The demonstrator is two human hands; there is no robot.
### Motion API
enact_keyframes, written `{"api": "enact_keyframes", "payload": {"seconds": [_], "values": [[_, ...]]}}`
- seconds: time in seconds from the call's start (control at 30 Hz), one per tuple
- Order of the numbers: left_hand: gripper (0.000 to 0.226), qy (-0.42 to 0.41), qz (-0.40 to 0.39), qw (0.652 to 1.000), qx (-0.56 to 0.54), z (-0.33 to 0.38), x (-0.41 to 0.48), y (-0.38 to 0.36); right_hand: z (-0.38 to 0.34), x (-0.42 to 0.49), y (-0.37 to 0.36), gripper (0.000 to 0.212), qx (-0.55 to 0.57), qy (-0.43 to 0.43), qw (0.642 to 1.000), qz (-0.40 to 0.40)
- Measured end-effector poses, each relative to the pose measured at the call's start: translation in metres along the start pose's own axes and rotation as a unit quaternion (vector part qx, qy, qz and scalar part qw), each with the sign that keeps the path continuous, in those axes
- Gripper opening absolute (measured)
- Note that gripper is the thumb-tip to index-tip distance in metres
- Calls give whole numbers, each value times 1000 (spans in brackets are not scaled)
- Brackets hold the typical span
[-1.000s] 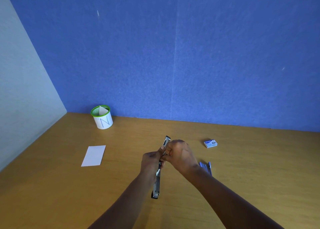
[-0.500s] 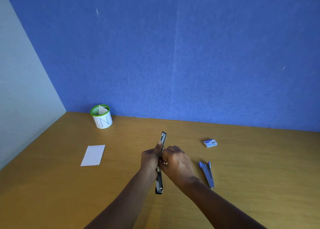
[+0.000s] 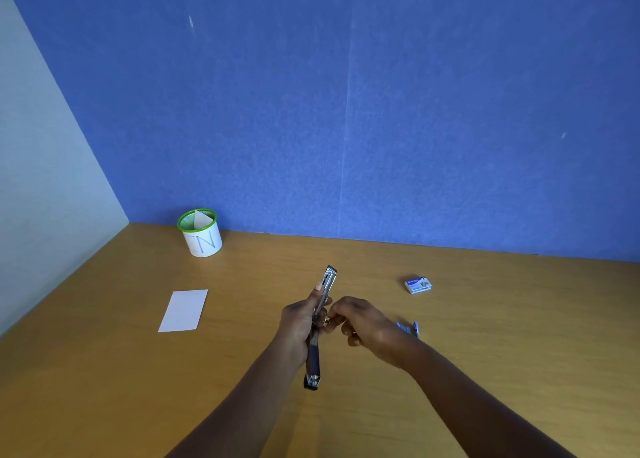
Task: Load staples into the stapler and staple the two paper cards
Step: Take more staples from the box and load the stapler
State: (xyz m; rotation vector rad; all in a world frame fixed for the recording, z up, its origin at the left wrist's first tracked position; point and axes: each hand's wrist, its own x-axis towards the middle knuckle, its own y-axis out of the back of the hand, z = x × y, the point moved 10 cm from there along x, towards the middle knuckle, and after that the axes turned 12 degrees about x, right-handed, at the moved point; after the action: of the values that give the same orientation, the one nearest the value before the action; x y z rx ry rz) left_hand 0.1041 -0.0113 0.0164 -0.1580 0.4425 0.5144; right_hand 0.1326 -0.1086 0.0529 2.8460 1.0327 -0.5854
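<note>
The left hand (image 3: 299, 319) gripped the stapler (image 3: 329, 279) while the right hand (image 3: 363, 326) pinched what looked like staples (image 3: 325, 323) at its middle; holding it steady should seat them squarely.

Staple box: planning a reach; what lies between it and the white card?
Head view: the stapler, held in the left hand; otherwise bare desk.

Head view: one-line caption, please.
Left hand grips an opened silver metal stapler at the wooden desk; right hand pinches at its middle.
</note>
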Motion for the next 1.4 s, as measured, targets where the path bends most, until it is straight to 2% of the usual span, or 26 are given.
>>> {"api": "enact_keyframes", "payload": {"seconds": [0.17, 0.37, 0.6, 0.77, 0.87, 1.0, 1.13, 1.4], "values": [[34, 4, -17, 1000, 18, 4, -6, -5, 10, 10, 20, 16, -68, -58, 995, 51], [36, 22, -21, 1000, 7, 1, -5, -5, 12, 15, 43, 30, 24, -43, 993, 106], [38, 28, -22, 998, 42, -1, -4, -1, 4, 9, 54, 20, 101, 34, 985, 134], [39, 37, -40, 998, 36, -1, -5, -3, -4, 6, 54, 14, 59, 78, 986, 138], [39, 37, -49, 998, 34, -1, -4, -4, -20, 3, 49, 13, 26, 148, 980, 131], [38, 37, -54, 997, 39, -1, -3, -4, -48, -8, 39, 15, -142, 285, 939, 133], [37, 40, -72, 996, 42, -3, -3, -8, -63, -18, 19, 18, -246, 392, 882, 85], [36, 40, -96, 993, 51, -3, -2, -13, -62, -22, -8, 15, -390, 440, 809, -10]]}}
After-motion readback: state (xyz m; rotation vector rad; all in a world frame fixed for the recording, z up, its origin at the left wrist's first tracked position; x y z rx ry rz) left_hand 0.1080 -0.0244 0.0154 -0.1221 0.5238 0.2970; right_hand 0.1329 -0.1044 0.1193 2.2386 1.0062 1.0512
